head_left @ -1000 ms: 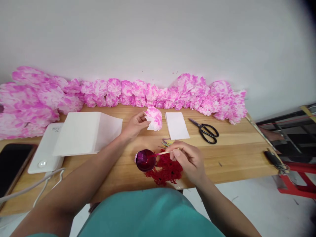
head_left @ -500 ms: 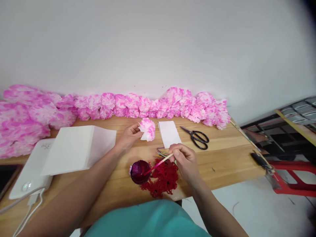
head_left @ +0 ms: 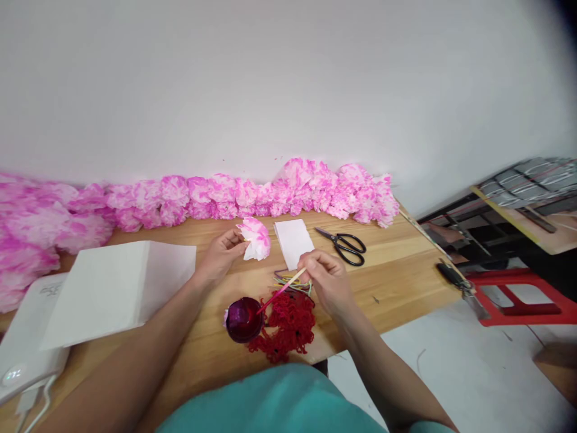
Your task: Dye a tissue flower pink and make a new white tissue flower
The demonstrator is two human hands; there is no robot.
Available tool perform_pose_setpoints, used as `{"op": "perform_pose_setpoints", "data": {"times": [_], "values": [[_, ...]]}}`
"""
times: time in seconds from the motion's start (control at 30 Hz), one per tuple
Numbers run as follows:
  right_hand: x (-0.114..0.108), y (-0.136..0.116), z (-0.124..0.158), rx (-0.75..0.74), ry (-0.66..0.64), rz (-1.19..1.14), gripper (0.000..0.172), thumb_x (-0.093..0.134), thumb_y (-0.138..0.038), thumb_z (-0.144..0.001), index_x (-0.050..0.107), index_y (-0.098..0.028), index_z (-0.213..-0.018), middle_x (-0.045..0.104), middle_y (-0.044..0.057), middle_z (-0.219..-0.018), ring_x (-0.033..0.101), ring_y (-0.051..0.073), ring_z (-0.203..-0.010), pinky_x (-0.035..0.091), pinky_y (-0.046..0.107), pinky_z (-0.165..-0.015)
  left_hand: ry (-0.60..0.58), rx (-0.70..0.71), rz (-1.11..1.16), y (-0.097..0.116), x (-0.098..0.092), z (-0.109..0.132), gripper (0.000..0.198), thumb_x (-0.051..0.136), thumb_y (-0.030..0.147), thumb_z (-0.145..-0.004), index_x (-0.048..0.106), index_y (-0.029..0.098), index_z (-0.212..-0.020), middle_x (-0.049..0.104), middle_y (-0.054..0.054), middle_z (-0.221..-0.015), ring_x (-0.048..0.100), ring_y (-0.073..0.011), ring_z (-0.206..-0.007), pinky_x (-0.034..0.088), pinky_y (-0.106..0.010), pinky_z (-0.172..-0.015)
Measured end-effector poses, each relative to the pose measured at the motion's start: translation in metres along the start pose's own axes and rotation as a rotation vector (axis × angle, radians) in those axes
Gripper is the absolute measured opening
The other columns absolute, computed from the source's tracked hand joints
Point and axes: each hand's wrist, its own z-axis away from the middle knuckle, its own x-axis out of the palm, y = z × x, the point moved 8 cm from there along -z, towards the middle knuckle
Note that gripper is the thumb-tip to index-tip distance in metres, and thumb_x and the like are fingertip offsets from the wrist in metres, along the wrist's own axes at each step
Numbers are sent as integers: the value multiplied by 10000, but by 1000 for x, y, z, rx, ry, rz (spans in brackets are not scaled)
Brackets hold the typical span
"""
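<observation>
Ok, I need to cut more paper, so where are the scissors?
In the head view, the scissors lie on the table right of the small white paper stack, beyond the right hand.

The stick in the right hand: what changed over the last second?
The right hand raised its end of the stick, so it now slants down to the dark red cup instead of lying almost level. Nothing was taken or let go. The left hand still holds the pink paper flower; scissors and small white paper lie as before.
</observation>
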Motion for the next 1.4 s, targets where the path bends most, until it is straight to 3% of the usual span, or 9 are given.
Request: {"op": "perform_pose_setpoints", "data": {"times": [0.2, 0.3, 0.43, 0.6, 0.8, 1.0, 1.17, 1.4], "values": [[-14, -63, -27, -290, 179, -109, 342, 800, -560, -753, 730, -226, -733, 613, -27, -549, 532, 104, -496, 421, 249, -508, -30, 3, -27, -1, 1, -1, 334, 854, 413, -711, 654, 163, -807, 635, 10, -744, 545, -105, -655, 414, -226, -648], [-12, -79, -39, -411, 210, -137, 318, 808, -544, -754, 723, -238, -760, 594, -38, -561, 529, 99, -507, 415, 244, -508, -58, 1, -30, 0, 4, 0, 344, 849, 423, -718, 661, 159, -831, 661, -6, -786, 574, -115, -689, 427, -229, -669], [-11, -59, -51, -396, 247, -104, 371, 764, -601, -772, 688, -239, -793, 585, -43, -581, 513, 98, -509, 420, 253, -518, -96, -19, -24, 2, 10, 1, 347, 854, 398, -709, 660, 163, -874, 699, -28, -850, 614, -136, -733, 452, -246, -711], [-11, -33, -53, -339, 237, -156, 356, 805, -576, -734, 711, -235, -775, 620, -33, -617, 536, 96, -537, 422, 249, -537, -84, -49, -44, 6, 13, 2, 369, 876, 359, -654, 629, 165, -847, 695, -16, -796, 598, -126, -682, 427, -231, -656], [-6, -37, -48, -376, 185, -47, 298, 771, -532, -796, 746, -236, -817, 651, -10, -655, 569, 119, -574, 441, 283, -575, -71, -67, -82, 9, 14, 4, 342, 851, 363, -672, 614, 170, -826, 682, 5, -764, 550, -92, -618, 390, -209, -603], [-9, -35, -47, -398, 190, -34, 262, 746, -507, -832, 745, -245, -839, 652, -15, -656, 584, 122, -588, 449, 282, -588, -53, -73, -99, 4, 10, 3, 356, 847, 396, -679, 624, 176, -848, 678, -4, -811, 593, -115, -695, 431, -227, -660], [-9, -35, -49, -383, 210, 22, 283, 743, -516, -825, 738, -233, -825, 656, -12, -662, 587, 121, -581, 457, 280, -582, -55, -69, -85, 5, 11, 2, 368, 860, 404, -661, 632, 176, -839, 683, -5, -801, 585, -112, -674, 428, -224, -641], [-17, -31, -55, -340, 270, -155, 383, 809, -599, -707, 702, -234, -744, 627, -31, -635, 528, 93, -536, 429, 252, -547, -42, -47, -63, 7, 10, 3, 361, 861, 391, -677, 594, 172, -782, 646, 20, -732, 538, -88, -614, 386, -208, -603]]}}
